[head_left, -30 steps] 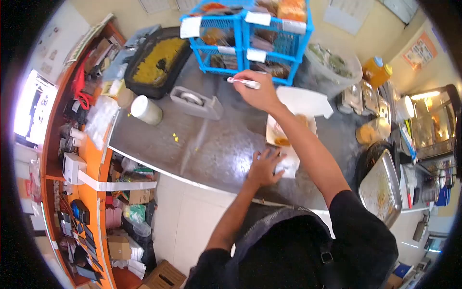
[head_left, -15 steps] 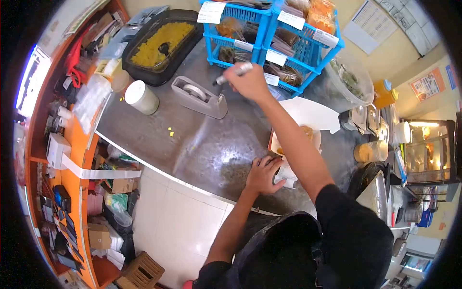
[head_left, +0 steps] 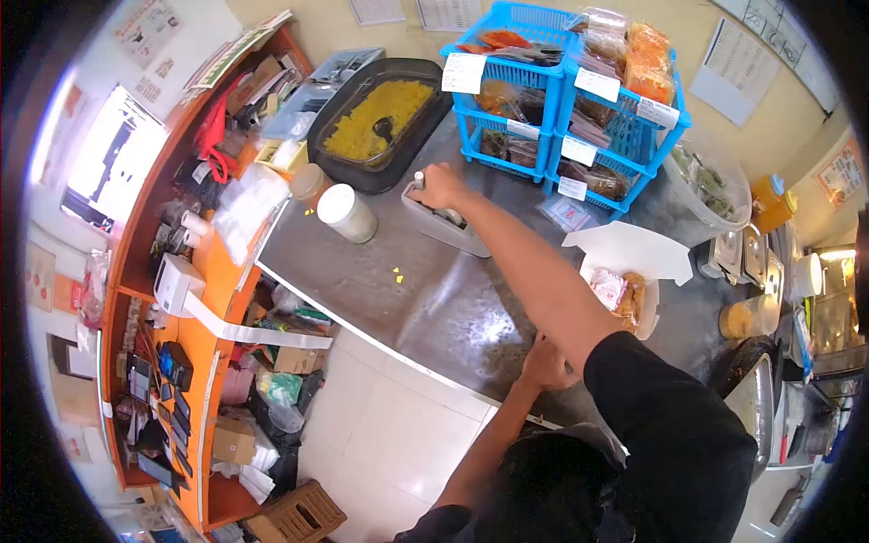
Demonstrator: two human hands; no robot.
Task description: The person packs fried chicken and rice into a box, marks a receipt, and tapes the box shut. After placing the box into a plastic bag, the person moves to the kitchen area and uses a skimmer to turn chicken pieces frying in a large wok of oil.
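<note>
My right hand (head_left: 441,188) is at the grey tape dispenser (head_left: 466,239), its fingers closed around a marker pen (head_left: 419,179) that stands upright at the dispenser's far end. My left hand (head_left: 547,364) is near the counter's front edge, below my right forearm. Its fingers are curled and partly hidden, so what lies in them does not show. Beyond it stands an open white takeaway box (head_left: 626,248) with fried food (head_left: 630,303) and a white-and-red packet (head_left: 607,287) inside.
Blue stacked baskets (head_left: 552,100) hold labelled food packets. A dark tray (head_left: 330,172) of yellow food, a white-lidded jar (head_left: 348,214) and yellow crumbs (head_left: 398,276) are on the metal counter (head_left: 407,317). At the right stand a clear tub (head_left: 711,185) and an orange-brown jar (head_left: 749,317).
My right hand has moved with the marker to the tape dispenser, and the marker has turned upright. My left hand has curled up and drawn back from beside the box. The view has shifted left.
</note>
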